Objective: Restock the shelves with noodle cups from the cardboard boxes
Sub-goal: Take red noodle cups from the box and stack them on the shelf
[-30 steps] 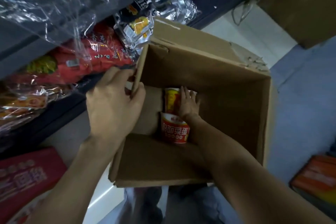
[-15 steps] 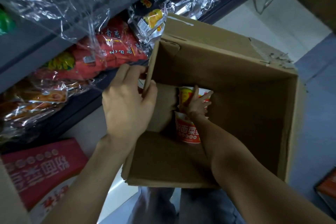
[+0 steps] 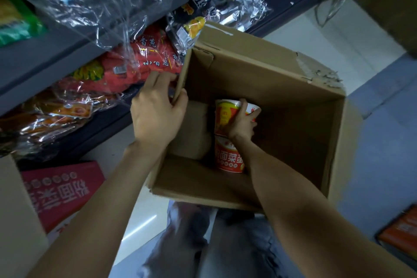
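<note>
Right hand [image 3: 242,123] now gripping noodle cup [image 3: 225,111]

You see red snack bags [image 3: 144,61] and shiny silver packs [image 3: 234,7] beside a red printed box [image 3: 61,192] on the pale floor [image 3: 338,36].

**Two cups left in the open box**

The brown cardboard box [image 3: 293,88] stands open, flaps up, beside the shelf [image 3: 45,56]. Deep inside, two red-and-yellow noodle cups lie end to end on their sides: the far cup [image 3: 225,115] and the near cup [image 3: 229,158].
</note>
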The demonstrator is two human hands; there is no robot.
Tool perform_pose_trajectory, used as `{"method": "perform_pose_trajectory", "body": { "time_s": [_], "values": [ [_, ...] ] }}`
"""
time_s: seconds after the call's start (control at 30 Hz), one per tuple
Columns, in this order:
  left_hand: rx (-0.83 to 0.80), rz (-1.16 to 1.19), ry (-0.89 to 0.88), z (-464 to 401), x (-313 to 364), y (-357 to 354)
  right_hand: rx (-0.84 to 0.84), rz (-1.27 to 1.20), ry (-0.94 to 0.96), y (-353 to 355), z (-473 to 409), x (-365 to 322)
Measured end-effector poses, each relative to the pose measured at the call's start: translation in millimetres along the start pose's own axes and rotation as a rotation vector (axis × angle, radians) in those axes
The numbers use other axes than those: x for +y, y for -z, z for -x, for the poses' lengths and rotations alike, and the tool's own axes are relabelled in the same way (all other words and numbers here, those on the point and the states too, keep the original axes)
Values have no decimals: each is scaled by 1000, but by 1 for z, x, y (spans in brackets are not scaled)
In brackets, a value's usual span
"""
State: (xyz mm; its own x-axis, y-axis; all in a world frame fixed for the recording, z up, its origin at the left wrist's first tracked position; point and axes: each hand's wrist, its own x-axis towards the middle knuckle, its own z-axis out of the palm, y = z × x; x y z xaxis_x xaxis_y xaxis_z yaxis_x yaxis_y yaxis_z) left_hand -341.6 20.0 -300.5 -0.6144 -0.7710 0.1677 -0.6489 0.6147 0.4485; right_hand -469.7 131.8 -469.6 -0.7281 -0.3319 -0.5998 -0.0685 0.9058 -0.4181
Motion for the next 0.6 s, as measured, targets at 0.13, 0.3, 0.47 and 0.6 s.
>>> {"method": "perform_pose_trajectory", "body": {
  "time_s": [0.13, 0.3, 0.47, 0.6],
  "values": [
    [-21, -44, 69, -3, -14, 4, 16, -84, 188, 40, 43, -19],
    [-339, 165, 285, 4, -26, 24, 53, -344, 436, 106, 117, -34],
    [-367, 679, 255, 26, 22, 104, 139, -483, 664, 165, 190, -61],
    [-255, 929, 102, 36, 63, 179, 144, -541, 1025, 202, 245, -108]
  ]
}}
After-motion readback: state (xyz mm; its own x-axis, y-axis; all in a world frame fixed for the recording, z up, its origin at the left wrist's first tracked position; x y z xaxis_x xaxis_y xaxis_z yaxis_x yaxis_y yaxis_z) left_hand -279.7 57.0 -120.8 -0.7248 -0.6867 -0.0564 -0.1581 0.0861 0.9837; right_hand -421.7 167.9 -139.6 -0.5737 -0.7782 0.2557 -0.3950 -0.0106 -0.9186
